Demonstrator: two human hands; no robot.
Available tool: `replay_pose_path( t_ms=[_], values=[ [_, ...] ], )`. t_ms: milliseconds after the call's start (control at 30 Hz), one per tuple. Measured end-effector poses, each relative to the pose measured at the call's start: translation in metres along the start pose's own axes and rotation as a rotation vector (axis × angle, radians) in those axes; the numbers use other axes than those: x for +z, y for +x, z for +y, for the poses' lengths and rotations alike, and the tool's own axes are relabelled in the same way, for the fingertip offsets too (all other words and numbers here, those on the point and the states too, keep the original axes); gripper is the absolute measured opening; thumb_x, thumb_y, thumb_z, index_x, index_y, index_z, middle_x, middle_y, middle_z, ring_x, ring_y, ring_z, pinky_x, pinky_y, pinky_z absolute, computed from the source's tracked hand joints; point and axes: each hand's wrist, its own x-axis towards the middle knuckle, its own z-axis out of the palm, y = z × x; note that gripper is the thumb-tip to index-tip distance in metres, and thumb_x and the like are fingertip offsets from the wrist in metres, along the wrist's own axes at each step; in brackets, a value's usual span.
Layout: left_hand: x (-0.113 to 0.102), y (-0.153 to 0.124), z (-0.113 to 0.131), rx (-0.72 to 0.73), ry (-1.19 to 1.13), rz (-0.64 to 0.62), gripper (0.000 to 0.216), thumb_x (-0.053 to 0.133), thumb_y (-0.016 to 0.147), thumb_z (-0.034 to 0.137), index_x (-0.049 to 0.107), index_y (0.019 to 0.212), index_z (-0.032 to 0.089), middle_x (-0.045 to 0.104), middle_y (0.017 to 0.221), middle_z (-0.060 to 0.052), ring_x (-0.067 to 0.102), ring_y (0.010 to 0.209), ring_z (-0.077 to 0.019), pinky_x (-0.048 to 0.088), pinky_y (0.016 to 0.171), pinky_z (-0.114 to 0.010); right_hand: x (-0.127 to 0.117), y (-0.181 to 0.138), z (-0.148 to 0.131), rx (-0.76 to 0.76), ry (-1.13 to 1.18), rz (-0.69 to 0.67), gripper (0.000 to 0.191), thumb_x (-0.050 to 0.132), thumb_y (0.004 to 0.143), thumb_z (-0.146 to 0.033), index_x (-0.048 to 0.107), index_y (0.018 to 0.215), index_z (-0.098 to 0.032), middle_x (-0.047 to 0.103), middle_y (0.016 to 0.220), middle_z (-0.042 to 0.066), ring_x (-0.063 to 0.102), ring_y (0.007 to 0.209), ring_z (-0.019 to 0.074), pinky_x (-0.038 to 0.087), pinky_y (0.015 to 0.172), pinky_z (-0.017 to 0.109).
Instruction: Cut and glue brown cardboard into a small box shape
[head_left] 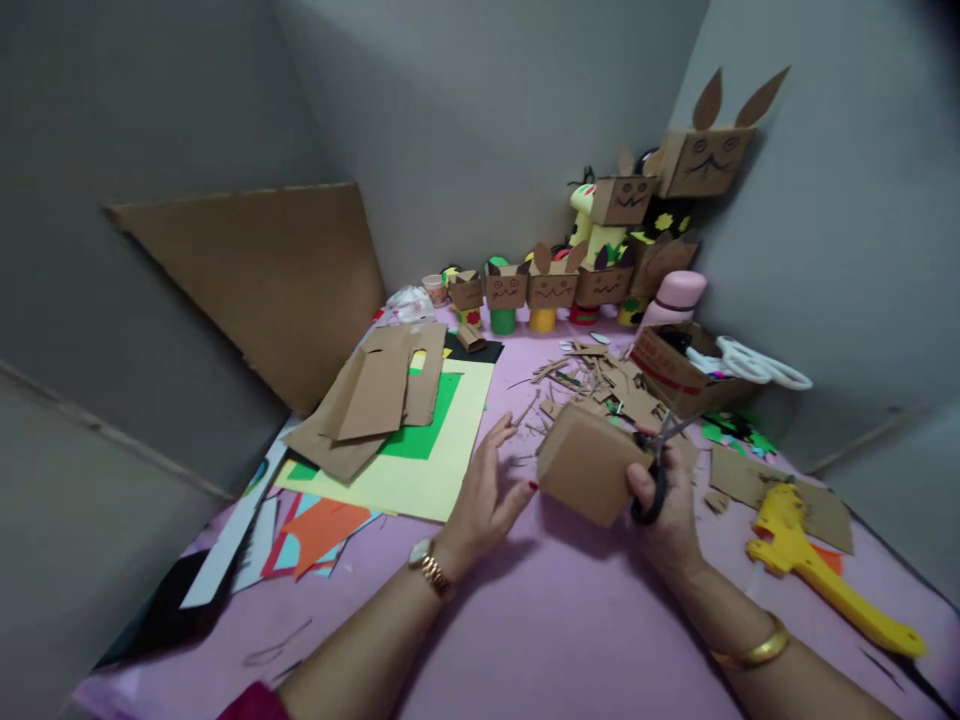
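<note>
A small folded cardboard box [589, 465] is held above the pink table by my right hand [671, 500]. That same hand also grips a pair of black-handled scissors [657, 490], whose blades point up and to the right. My left hand [487, 485] is open beside the box's left side, fingers apart, thumb close to the cardboard but apparently not gripping it. Behind the box lies a heap of cardboard scraps [615, 385]. The box's far side and the fingers beneath it are hidden.
Cardboard sheets [375, 395] lie on coloured paper [454, 480] at left. A yellow glue gun [817, 570] rests at right, near a box [675, 375] with white-handled scissors [750, 362]. Several cardboard animal figures [553, 290] stand at the back by a pink bottle [679, 295].
</note>
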Motion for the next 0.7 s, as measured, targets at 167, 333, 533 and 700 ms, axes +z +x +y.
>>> replay_pose_path(
  t_ms=[167,333,533,700],
  values=[
    [-0.003,-0.008,0.004,-0.174,-0.538,-0.168,0.114,0.051,0.067,0.076,-0.009,0.148,0.022,0.014,0.158,-0.023,0.02,0.143,-0.0322,0.033,0.11,-0.049,0.011,-0.021,-0.003,0.017,-0.01,-0.209,0.06,0.077,0.069,-0.047,0.052,0.118,-0.025,0.061,0.113,0.009,0.061,0.1,0.0263,0.049,0.082,0.035],
    [-0.017,-0.01,0.015,-0.536,-0.934,-0.32,0.116,0.08,0.055,0.058,0.014,0.146,0.024,0.034,0.15,-0.021,0.043,0.13,-0.0374,0.042,0.102,-0.05,0.016,-0.035,-0.004,0.092,0.047,-0.456,0.064,0.073,0.073,-0.052,0.042,0.124,-0.029,0.059,0.107,0.007,0.062,0.09,0.0238,0.051,0.077,0.034],
    [-0.034,-0.01,0.016,-0.616,-1.104,-0.408,0.077,0.08,0.059,0.047,0.047,0.126,0.026,0.065,0.117,-0.012,0.065,0.098,-0.0329,0.055,0.078,-0.044,0.009,-0.019,-0.011,0.152,-0.098,-0.546,0.059,0.067,0.075,-0.058,0.046,0.121,-0.028,0.056,0.102,0.004,0.056,0.085,0.0199,0.046,0.074,0.03],
    [-0.049,-0.016,0.006,-0.688,-0.944,-0.421,0.089,0.081,0.051,0.057,0.046,0.129,0.033,0.063,0.121,-0.012,0.062,0.103,-0.0375,0.054,0.081,-0.05,0.002,0.006,-0.031,0.193,-0.465,-0.751,0.033,0.07,0.074,-0.037,0.06,0.101,-0.02,0.059,0.086,0.002,0.054,0.076,0.0183,0.043,0.068,0.028]
  ],
)
